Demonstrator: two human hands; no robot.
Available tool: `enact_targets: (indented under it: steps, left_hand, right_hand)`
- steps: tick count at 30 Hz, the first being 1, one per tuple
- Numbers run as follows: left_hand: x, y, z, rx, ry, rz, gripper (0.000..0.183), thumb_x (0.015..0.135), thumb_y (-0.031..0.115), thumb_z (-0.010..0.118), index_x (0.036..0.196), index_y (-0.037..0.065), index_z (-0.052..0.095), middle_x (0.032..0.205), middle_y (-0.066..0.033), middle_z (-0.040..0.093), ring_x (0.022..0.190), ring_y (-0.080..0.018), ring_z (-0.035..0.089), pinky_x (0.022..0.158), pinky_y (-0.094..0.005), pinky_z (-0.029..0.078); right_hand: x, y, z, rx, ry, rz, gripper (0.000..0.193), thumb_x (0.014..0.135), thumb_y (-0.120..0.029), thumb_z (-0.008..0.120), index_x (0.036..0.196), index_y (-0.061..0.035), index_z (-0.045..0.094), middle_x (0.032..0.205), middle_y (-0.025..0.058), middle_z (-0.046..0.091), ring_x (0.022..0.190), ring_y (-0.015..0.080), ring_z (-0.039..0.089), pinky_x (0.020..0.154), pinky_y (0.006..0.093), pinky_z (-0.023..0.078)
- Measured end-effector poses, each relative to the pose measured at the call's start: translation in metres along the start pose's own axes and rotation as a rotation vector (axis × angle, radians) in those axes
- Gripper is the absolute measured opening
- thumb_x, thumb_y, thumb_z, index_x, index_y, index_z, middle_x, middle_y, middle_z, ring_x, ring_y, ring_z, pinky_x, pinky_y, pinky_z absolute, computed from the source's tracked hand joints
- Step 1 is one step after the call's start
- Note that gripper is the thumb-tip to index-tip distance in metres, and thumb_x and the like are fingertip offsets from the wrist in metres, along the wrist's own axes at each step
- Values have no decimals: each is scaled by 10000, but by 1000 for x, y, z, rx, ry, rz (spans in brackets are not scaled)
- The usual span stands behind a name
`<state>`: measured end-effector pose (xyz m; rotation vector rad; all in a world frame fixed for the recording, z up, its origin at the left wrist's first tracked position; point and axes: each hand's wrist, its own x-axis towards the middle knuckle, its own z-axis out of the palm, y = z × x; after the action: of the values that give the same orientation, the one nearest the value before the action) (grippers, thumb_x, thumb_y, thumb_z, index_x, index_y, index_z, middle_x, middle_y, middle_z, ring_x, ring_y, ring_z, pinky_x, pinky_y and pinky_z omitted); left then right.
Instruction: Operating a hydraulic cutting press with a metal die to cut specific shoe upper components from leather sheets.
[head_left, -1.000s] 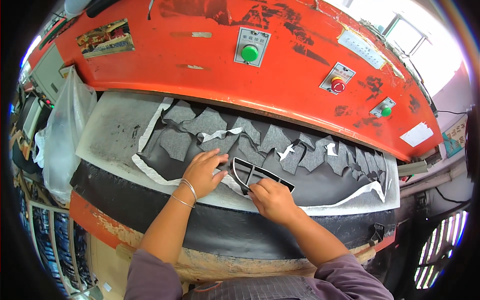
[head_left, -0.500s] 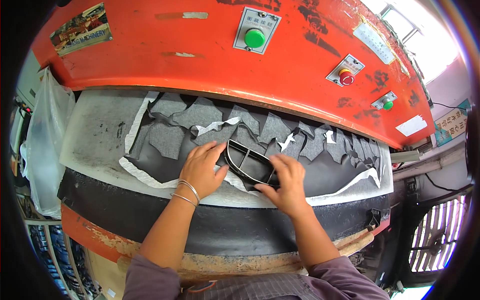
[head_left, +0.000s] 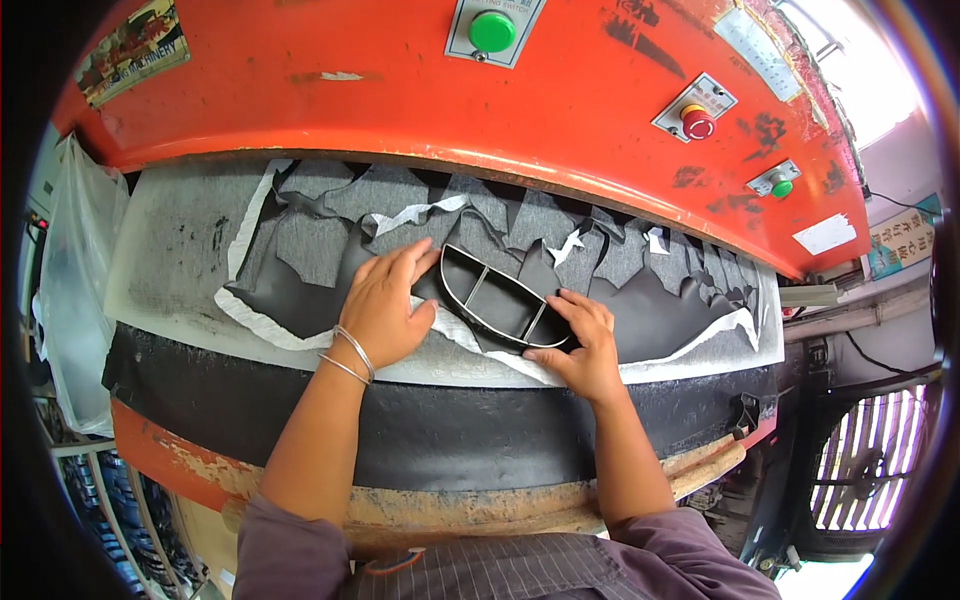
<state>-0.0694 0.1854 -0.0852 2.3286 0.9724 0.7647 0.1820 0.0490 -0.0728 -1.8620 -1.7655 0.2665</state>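
A metal cutting die [head_left: 487, 290], a half-oval frame with cross bars inside, sits on a dark sheet of leather-like material [head_left: 640, 325] with ragged pale edges. My right hand [head_left: 588, 345] grips the die's right end, thumb at the near edge and fingers at the far side. Beside the die's left end, my left hand [head_left: 388, 303] lies over the material with fingers stretched out and thumb apart. Its fingertips are close to the die's rim; whether they touch it I cannot tell. Cut-out gaps show grey beneath the sheet along its far side.
An orange press head [head_left: 400, 95] with green buttons [head_left: 492, 32] and a red one [head_left: 698, 122] overhangs the far side. The material rests on a pale cutting board [head_left: 165, 270]. A black strip [head_left: 450, 435] runs along the front. A clear plastic bag [head_left: 85, 290] hangs at left.
The whole view has shifted, with the scene sitting higher in it. My hands have spread slightly apart, exposing more of the die's right end. The die has stayed nearly in place on the material.
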Motion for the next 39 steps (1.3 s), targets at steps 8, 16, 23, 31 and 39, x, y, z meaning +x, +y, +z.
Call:
enact_targets:
  steps: [8, 16, 23, 31, 39]
  left_hand:
    - [4, 3, 2, 13, -22, -22, 605, 754, 105, 614, 1308, 5, 391, 1252, -83, 616, 1161, -283, 517, 1028, -397, 323]
    - [7, 22, 4, 83, 20, -30, 607, 735, 101, 636, 1297, 21, 423, 1228, -107, 630, 1068, -306, 552, 1018, -391, 335]
    - [7, 48, -10, -102, 295, -107, 463, 764, 101, 652, 1210, 29, 552, 1165, -126, 636, 1136, -289, 548, 974, -389, 410]
    - [91, 163, -54, -173, 495, 169, 81, 827, 67, 653, 882, 7, 654, 812, -108, 659, 765, -245, 627, 689, -335, 503]
    - [133, 166, -70, 365, 590, 415, 223, 846, 95, 609, 653, 61, 503, 631, -95, 490, 625, -304, 461, 606, -419, 367]
  right_hand:
    - [2, 0, -5, 5, 6, -8, 724, 540, -298, 877, 1195, -109, 635, 1270, 137, 572, 1191, 319, 467, 1026, 408, 332]
    - [-1, 3, -20, 27, 28, -72, 653, 624, -354, 829, 1187, -99, 620, 1145, 71, 647, 1210, 242, 511, 1024, 436, 286]
    - [-6, 35, -51, 288, 253, -68, 957, 593, -376, 865, 1370, -23, 434, 1347, 195, 495, 1266, 350, 450, 1082, 440, 302]
    - [83, 122, -233, 248, 1297, 85, 563, 1015, -362, 394, 1416, 29, 336, 1484, 211, 307, 1383, 321, 279, 1133, 427, 204]
    - [133, 142, -259, 54, 1366, 163, 653, 1005, -455, 350, 1465, -5, 236, 1515, 289, 150, 1423, 390, 129, 1138, 487, 143]
